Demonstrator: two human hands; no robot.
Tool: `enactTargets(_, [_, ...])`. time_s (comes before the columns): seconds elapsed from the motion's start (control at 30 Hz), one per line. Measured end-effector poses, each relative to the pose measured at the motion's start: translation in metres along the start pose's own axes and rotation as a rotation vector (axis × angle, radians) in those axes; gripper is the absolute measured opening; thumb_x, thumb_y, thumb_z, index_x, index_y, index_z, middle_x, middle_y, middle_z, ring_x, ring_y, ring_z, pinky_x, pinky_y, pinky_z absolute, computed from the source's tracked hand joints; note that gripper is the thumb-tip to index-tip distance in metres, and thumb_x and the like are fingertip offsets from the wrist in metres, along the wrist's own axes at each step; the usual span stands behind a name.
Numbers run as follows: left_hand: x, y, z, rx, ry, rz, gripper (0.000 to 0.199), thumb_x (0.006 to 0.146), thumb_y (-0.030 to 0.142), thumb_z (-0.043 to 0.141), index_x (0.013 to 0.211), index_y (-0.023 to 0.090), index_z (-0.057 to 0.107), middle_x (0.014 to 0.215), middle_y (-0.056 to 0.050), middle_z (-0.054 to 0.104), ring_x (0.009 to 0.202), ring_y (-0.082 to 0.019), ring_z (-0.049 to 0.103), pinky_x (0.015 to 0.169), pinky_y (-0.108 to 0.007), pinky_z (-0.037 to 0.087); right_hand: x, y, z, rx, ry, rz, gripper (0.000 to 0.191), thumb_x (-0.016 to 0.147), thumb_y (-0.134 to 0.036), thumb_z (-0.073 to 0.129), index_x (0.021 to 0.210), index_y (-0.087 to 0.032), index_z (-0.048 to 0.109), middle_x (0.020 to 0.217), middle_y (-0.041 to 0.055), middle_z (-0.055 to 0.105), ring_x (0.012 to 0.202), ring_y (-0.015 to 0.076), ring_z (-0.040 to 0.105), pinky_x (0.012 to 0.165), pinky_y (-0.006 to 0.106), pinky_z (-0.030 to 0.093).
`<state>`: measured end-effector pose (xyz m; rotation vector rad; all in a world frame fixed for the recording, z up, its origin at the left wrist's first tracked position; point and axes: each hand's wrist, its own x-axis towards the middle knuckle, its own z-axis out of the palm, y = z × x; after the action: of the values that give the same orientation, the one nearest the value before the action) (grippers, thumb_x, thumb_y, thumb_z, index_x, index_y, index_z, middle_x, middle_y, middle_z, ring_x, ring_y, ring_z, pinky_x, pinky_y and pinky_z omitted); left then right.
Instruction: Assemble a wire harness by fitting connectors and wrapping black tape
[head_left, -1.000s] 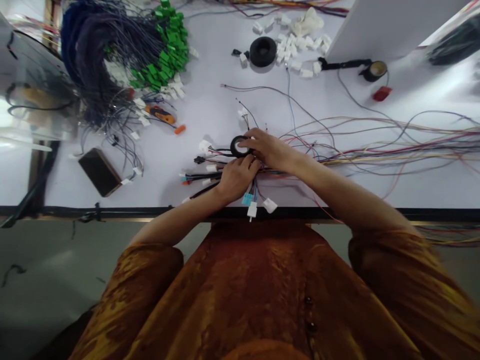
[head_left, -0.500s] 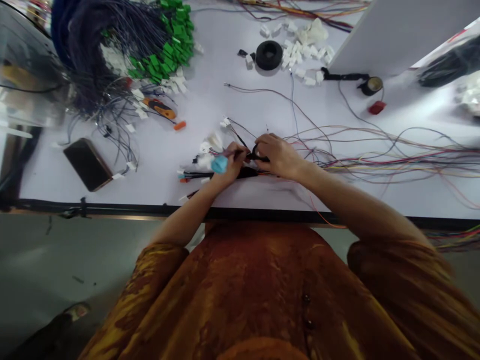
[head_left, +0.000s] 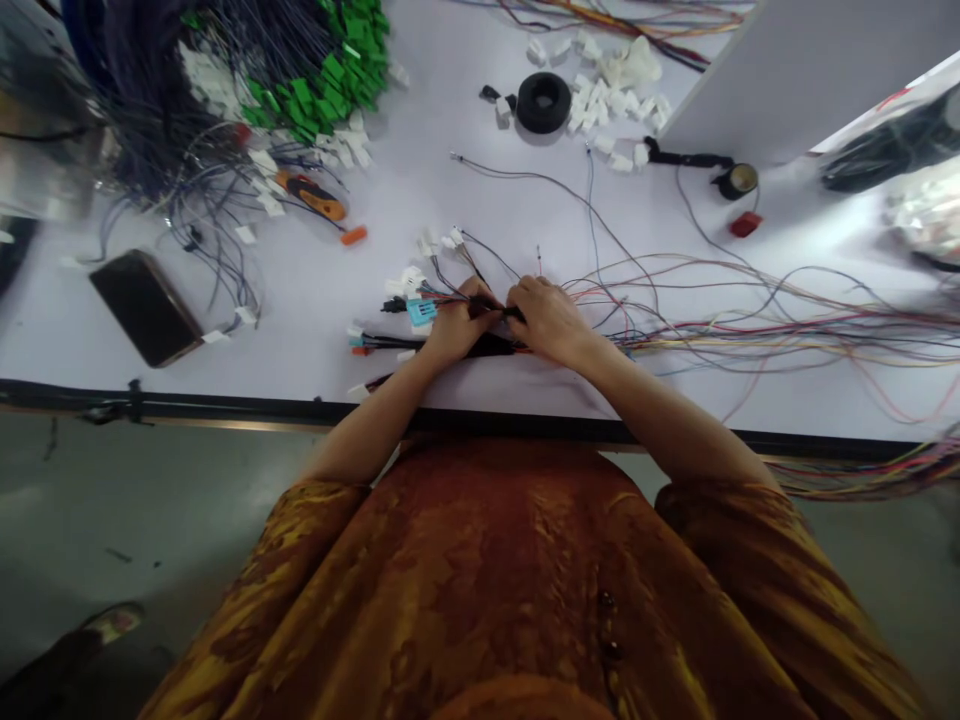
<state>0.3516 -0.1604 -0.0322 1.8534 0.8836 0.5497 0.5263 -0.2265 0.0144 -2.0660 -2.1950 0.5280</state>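
Both hands are close together at the near part of the table, over a bundle of wires [head_left: 675, 342] that runs off to the right. My left hand [head_left: 459, 325] is closed round a dark-wrapped part of the bundle. A light blue connector [head_left: 422, 312] and several white connectors [head_left: 411, 282] stick out to its left. My right hand [head_left: 546, 318] is closed just right of it, its fingers pinching the black wrapping [head_left: 514, 313]. Below the hands a black-sleeved branch [head_left: 491, 346] lies on the table.
A black tape roll [head_left: 543, 102] sits beside loose white connectors [head_left: 619, 95]. Green-ended cables [head_left: 322, 95], an orange cutter [head_left: 315, 196] and a phone [head_left: 146, 308] are at the left. A grey panel [head_left: 795, 75] stands at the upper right. The table's dark edge [head_left: 225, 408] runs nearby.
The light blue connector, blurred before, now lies still below the white connectors. The black loop at my right fingers has been drawn in close to the bundle. The view has shifted slightly.
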Motion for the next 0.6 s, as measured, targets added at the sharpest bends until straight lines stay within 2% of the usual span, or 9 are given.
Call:
enactTargets(0.1, [-0.002,-0.005,0.004,-0.017,0.034,0.003,0.008,0.085,0.018,0.064,0.089,0.021,0.058,0.089,-0.002,0.063,0.082,-0.017,0.061,0.077,-0.030,0.052,-0.002,-0.013,0.005,-0.082,0.004,-0.086,0.026,0.099,-0.021,0.045,0.107,-0.014,0.068,0.109,0.0146,0.070,0.103,0.0287,0.061,0.086,0.041,0.046])
enactTargets(0.23, [0.005,-0.014,0.013,-0.058,0.199,0.016,0.013,0.086,0.014,0.061,0.080,0.022,0.052,0.076,0.000,0.056,0.072,-0.015,0.058,0.073,-0.029,0.051,-0.030,-0.063,0.012,-0.102,-0.038,-0.443,0.028,0.094,-0.005,0.044,0.093,-0.017,0.069,0.096,0.0092,0.072,0.089,0.0218,0.062,0.086,0.037,0.047])
enactTargets(0.3, [0.008,-0.018,0.012,-0.140,0.182,-0.021,0.011,0.087,0.013,0.059,0.082,0.021,0.054,0.074,0.001,0.056,0.067,-0.014,0.057,0.071,-0.029,0.052,-0.030,-0.072,0.009,-0.049,-0.053,-0.550,0.027,0.096,-0.009,0.045,0.094,-0.022,0.068,0.094,0.0034,0.072,0.084,0.0178,0.061,0.083,0.032,0.048])
enactTargets(0.33, [0.008,-0.018,0.010,-0.186,0.129,-0.036,0.008,0.086,0.013,0.059,0.084,0.020,0.057,0.077,0.000,0.059,0.069,-0.014,0.059,0.072,-0.029,0.053,-0.023,-0.066,0.005,-0.032,0.006,-0.457,0.025,0.098,-0.014,0.044,0.093,-0.020,0.068,0.090,0.0054,0.070,0.081,0.0191,0.061,0.077,0.033,0.049])
enactTargets(0.37, [0.007,-0.018,0.006,-0.228,0.058,-0.046,0.007,0.086,0.012,0.059,0.088,0.019,0.060,0.082,-0.002,0.063,0.074,-0.014,0.063,0.076,-0.029,0.055,-0.012,-0.053,0.000,-0.042,0.121,-0.228,0.026,0.100,-0.018,0.043,0.093,-0.017,0.068,0.091,0.0088,0.069,0.084,0.0218,0.061,0.077,0.035,0.049])
enactTargets(0.4, [0.006,-0.017,0.003,-0.261,-0.003,-0.054,0.008,0.086,0.013,0.059,0.091,0.018,0.063,0.089,-0.003,0.067,0.079,-0.015,0.066,0.080,-0.030,0.056,0.003,-0.035,-0.005,-0.045,0.177,-0.136,0.028,0.102,-0.021,0.040,0.096,-0.015,0.067,0.093,0.0118,0.067,0.089,0.0241,0.061,0.080,0.038,0.049])
enactTargets(0.43, [0.004,-0.016,-0.001,-0.284,-0.035,-0.063,0.010,0.086,0.015,0.060,0.093,0.017,0.065,0.093,-0.004,0.069,0.082,-0.015,0.067,0.081,-0.030,0.057,0.018,-0.013,-0.011,-0.049,0.213,-0.074,0.031,0.103,-0.020,0.037,0.099,-0.013,0.067,0.095,0.0140,0.065,0.093,0.0261,0.060,0.084,0.042,0.049])
enactTargets(0.5, [-0.001,-0.012,-0.006,-0.306,-0.027,-0.093,0.010,0.086,0.020,0.061,0.093,0.016,0.068,0.091,-0.004,0.072,0.076,-0.015,0.069,0.075,-0.028,0.058,0.046,0.027,-0.017,0.014,0.300,0.047,0.022,0.101,-0.028,0.049,0.101,-0.015,0.067,0.096,0.0124,0.063,0.095,0.0266,0.059,0.088,0.044,0.048])
enactTargets(0.6, [-0.003,-0.010,-0.008,-0.269,0.021,-0.146,0.018,0.087,0.029,0.064,0.076,0.015,0.069,0.069,-0.003,0.070,0.057,-0.013,0.064,0.057,-0.025,0.052,0.060,0.052,-0.010,0.157,0.438,0.127,0.017,0.091,-0.031,0.065,0.101,-0.017,0.067,0.100,0.0109,0.062,0.099,0.0264,0.058,0.090,0.045,0.047])
